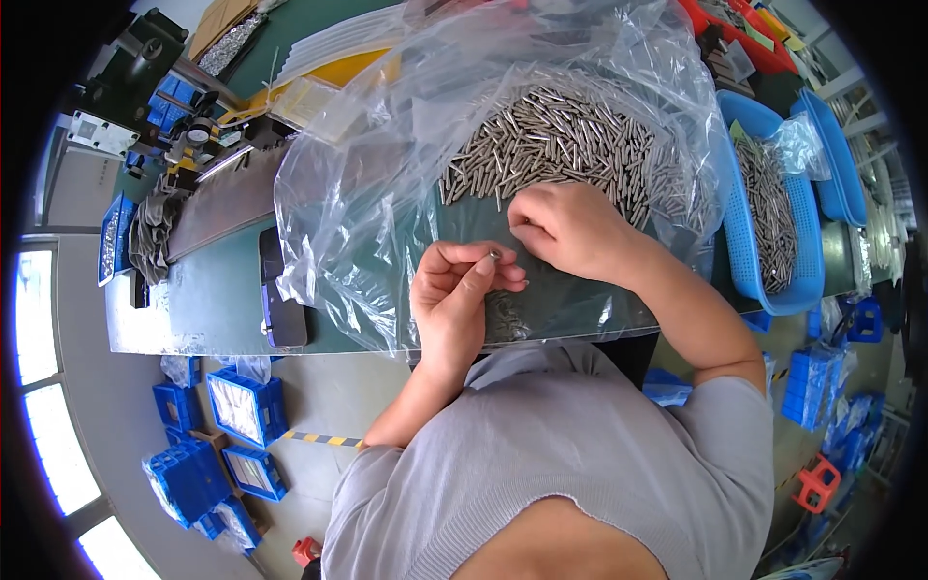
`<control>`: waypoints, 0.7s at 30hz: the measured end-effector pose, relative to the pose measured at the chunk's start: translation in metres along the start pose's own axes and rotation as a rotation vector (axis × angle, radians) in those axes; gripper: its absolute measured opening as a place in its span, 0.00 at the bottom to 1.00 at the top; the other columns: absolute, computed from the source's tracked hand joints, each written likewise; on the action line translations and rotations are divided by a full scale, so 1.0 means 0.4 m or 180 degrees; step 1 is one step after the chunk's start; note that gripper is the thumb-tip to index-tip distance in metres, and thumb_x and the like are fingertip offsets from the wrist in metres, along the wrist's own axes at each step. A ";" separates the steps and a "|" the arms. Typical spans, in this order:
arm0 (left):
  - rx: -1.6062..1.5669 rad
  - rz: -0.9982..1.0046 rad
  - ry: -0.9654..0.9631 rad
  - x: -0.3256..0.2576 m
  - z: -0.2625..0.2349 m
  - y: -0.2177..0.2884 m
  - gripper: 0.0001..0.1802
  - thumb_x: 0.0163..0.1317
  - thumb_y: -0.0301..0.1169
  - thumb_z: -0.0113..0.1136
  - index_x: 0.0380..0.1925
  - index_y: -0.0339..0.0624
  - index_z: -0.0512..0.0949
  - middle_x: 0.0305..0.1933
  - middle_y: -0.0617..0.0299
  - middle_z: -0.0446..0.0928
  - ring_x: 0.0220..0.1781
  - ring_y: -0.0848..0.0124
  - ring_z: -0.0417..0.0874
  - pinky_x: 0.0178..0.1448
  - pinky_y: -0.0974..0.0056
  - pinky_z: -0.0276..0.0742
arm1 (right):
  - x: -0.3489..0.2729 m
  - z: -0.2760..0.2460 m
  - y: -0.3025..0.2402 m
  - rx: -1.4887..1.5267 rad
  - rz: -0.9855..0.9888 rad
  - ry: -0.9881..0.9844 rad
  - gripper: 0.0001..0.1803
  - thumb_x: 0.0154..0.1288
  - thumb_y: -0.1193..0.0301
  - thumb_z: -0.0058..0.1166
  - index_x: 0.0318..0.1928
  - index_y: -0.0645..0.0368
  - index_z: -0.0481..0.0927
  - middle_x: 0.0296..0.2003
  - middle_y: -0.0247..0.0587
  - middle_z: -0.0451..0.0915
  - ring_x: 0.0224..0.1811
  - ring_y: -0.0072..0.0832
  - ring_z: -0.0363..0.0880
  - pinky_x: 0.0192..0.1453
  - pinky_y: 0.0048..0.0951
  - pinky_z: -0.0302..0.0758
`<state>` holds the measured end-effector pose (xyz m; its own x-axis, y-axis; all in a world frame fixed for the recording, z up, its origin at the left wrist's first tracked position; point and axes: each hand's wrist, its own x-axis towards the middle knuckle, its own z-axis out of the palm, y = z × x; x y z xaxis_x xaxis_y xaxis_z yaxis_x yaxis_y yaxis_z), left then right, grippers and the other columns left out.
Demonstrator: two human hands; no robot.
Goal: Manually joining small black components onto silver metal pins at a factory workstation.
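Observation:
My left hand (452, 298) is closed, thumb against fingers, over the near part of the table. Between thumb and forefinger it pinches a small metal pin (494, 254), of which only the shiny end shows. Close by on the right, my right hand (570, 230) is curled with its fingertips bent down; whatever it may hold is hidden. It lies at the near edge of a heap of short metal pins (551, 135). The heap rests on a clear plastic bag (358, 193) spread over the green table (208, 314).
A blue basket (809, 242) of similar pins stands at right, with another blue basket (843, 169) beside it. A dark phone-like object (283, 309) lies left. Bench equipment (145, 58) stands far left, a red bin (764, 53) far right. Blue crates (193, 478) sit on the floor.

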<state>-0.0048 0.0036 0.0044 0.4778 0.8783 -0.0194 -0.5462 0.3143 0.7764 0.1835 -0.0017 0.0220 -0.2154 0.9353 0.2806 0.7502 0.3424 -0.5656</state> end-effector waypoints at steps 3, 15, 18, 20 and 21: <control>0.0031 -0.0010 0.0036 -0.002 -0.003 0.002 0.03 0.64 0.19 0.49 0.37 0.32 0.70 0.40 0.46 0.77 0.36 0.64 0.83 0.42 0.62 0.82 | 0.013 -0.049 -0.021 0.2132 0.0933 -0.0288 0.04 0.61 0.73 0.50 0.32 0.59 0.73 0.25 0.29 0.73 0.26 0.14 0.68 0.27 0.19 0.65; 0.0138 -0.0073 0.0121 0.001 0.010 0.002 0.04 0.64 0.18 0.49 0.38 0.30 0.70 0.38 0.47 0.78 0.36 0.63 0.83 0.42 0.61 0.83 | 0.001 -0.020 -0.039 0.3033 0.0862 -0.0255 0.04 0.64 0.74 0.51 0.36 0.61 0.72 0.29 0.30 0.74 0.32 0.16 0.75 0.34 0.17 0.68; 0.0107 -0.0052 0.0056 0.000 0.003 0.000 0.03 0.64 0.18 0.49 0.37 0.29 0.70 0.37 0.46 0.78 0.37 0.63 0.83 0.42 0.61 0.83 | 0.003 -0.026 -0.048 0.2459 0.0724 -0.0268 0.04 0.62 0.75 0.54 0.34 0.61 0.73 0.28 0.30 0.74 0.31 0.15 0.74 0.36 0.19 0.69; 0.0110 -0.0041 0.0059 0.000 0.003 -0.001 0.03 0.64 0.18 0.49 0.37 0.29 0.70 0.37 0.47 0.78 0.36 0.63 0.83 0.42 0.61 0.83 | 0.001 -0.020 -0.050 0.2394 0.0766 -0.0273 0.04 0.58 0.76 0.58 0.30 0.61 0.76 0.26 0.30 0.74 0.30 0.15 0.72 0.35 0.20 0.69; 0.0117 -0.0029 0.0063 0.000 0.002 -0.002 0.03 0.64 0.18 0.49 0.37 0.29 0.70 0.37 0.47 0.78 0.36 0.63 0.83 0.42 0.62 0.83 | 0.000 -0.017 -0.047 0.2391 0.0768 -0.0275 0.04 0.58 0.76 0.58 0.30 0.61 0.76 0.26 0.30 0.74 0.30 0.15 0.72 0.35 0.20 0.69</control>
<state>-0.0038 0.0029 0.0043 0.4686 0.8826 -0.0388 -0.5161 0.3092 0.7988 0.1734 -0.0086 0.0379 -0.1714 0.9844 0.0398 0.1664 0.0687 -0.9837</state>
